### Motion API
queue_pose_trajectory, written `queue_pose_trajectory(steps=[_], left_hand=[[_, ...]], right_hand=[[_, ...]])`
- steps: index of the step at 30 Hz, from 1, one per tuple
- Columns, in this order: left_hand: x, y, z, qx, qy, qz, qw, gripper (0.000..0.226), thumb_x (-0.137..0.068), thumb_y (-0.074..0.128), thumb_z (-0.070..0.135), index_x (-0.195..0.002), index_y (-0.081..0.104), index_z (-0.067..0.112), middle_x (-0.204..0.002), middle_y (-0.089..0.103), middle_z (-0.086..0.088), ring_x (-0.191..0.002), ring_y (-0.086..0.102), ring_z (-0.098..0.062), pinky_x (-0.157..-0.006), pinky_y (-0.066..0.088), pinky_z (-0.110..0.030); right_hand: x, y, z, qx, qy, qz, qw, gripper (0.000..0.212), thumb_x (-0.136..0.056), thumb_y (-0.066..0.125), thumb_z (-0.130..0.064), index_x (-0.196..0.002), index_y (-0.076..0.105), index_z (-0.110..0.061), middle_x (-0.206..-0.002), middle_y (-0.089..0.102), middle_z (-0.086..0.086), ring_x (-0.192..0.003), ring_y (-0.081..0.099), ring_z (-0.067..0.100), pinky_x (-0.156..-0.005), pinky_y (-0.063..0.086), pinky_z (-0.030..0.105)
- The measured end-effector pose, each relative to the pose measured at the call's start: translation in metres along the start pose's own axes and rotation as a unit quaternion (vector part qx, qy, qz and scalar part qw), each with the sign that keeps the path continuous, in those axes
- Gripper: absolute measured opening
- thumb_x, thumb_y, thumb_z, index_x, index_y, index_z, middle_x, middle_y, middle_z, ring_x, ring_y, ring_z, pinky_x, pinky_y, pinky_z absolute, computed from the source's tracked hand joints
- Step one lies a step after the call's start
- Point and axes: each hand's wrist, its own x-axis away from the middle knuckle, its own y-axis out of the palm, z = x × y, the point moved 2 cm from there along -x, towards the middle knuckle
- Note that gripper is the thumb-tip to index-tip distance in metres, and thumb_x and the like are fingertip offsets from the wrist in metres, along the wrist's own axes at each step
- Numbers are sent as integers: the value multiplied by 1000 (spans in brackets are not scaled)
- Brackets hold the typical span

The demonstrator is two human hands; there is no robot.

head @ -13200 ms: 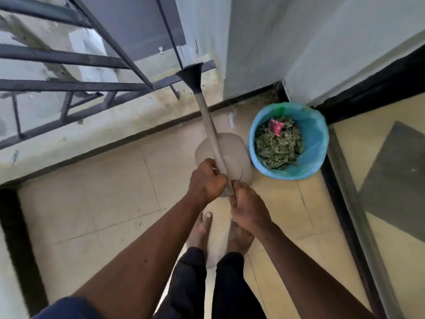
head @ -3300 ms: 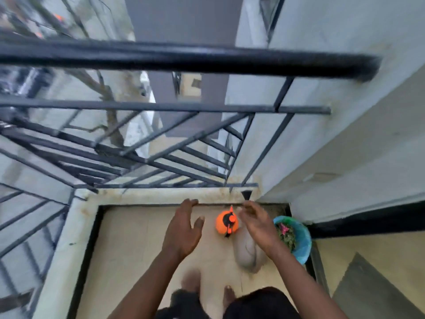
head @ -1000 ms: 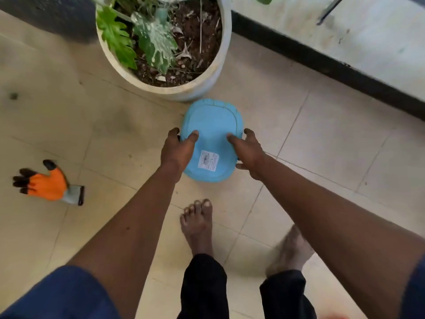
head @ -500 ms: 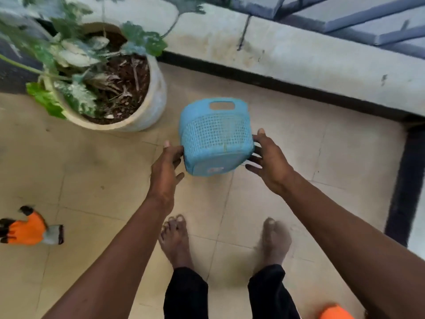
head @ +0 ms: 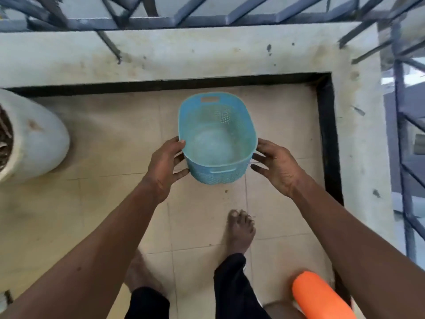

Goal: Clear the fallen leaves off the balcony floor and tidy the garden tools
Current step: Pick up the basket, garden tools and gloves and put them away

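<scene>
Blue basket (head: 217, 139), upside down a second ago, being held mouth-up, ready for filling: left hand (head: 164, 166) gripping rim, right hand (head: 278, 166) spreading straight fingers alongside.

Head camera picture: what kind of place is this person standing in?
Probably a balcony: a metal railing tops a low concrete ledge round the tiled floor, and a plant pot stands left of the blue basket.

Blue basket (head: 218, 118) turned over: base-up 1 s ago, mouth-up now.
</scene>
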Motion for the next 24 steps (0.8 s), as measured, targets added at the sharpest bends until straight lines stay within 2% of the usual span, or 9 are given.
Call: queue_pose_trajectory(steps=[2,4,8,11,13,16,18,21,24], left_hand=[[-10,31,1,-18,6,-15,1000,37,-100,57,16,-133,66,28,-124,74,7,-119,67,-14,-96,57,-45],[-22,70,1,-38,6,-31,999,42,-97,56,3,-132,68,23,-122,75,4,-116,69,-17,-94,59,-44],[-45,146,-7,-85,15,-61,994,56,-92,57,-12,-137,65,21,-129,71,6,-112,71,-17,-89,62,-39],[-61,198,-15,-106,28,-66,992,64,-90,56,-19,-138,63,22,-125,69,11,-112,70,-16,-78,63,-31],[-73,225,-22,-127,40,-63,989,70,-86,55,-22,-141,60,21,-123,69,4,-112,70,-22,-77,62,-34],[-83,259,-33,-196,52,-63,977,78,-82,59,-16,-147,51,26,-131,65,-1,-115,68,-25,-87,63,-43],[-88,278,-40,-230,34,-84,969,77,-82,67,-7,-147,47,29,-134,65,1,-117,66,-23,-94,60,-47],[-87,296,-49,-241,-38,-119,963,68,-88,75,6,-142,45,33,-137,62,4,-122,60,-20,-98,56,-44],[-82,299,-51,-247,-49,-124,960,66,-91,76,15,-144,42,34,-145,55,5,-131,53,-21,-99,51,-42]], right_hand=[[-1,-25,-1,-40,14,30,999,20,-96,59,-24,-101,78,-25,-106,73,-8,-100,65,17,-96,50,40],[-6,-57,-6,-67,5,69,995,17,-97,61,-26,-96,77,-24,-101,74,-8,-93,69,17,-93,56,39],[-23,-120,-16,-30,-12,110,993,20,-103,56,-28,-105,75,-23,-97,78,-8,-89,74,15,-73,60,30],[-36,-161,-18,21,-23,142,989,24,-108,49,-19,-115,72,-23,-98,77,-6,-89,74,18,-74,62,32],[-46,-185,-16,34,-25,163,986,25,-109,48,-16,-120,70,-21,-105,75,-2,-91,74,22,-76,63,35],[-58,-214,-12,28,-22,179,983,27,-106,51,-9,-116,71,-24,-110,75,0,-88,74,17,-77,64,35],[-68,-225,-8,29,-8,169,985,42,-98,52,5,-124,69,-23,-112,75,-1,-91,74,17,-75,63,32],[-80,-232,0,50,12,169,984,56,-90,54,11,-134,65,-22,-119,73,0,-100,72,18,-81,63,32],[-79,-234,0,51,-8,192,980,61,-86,53,12,-139,61,-17,-121,71,1,-110,68,24,-84,61,33]])
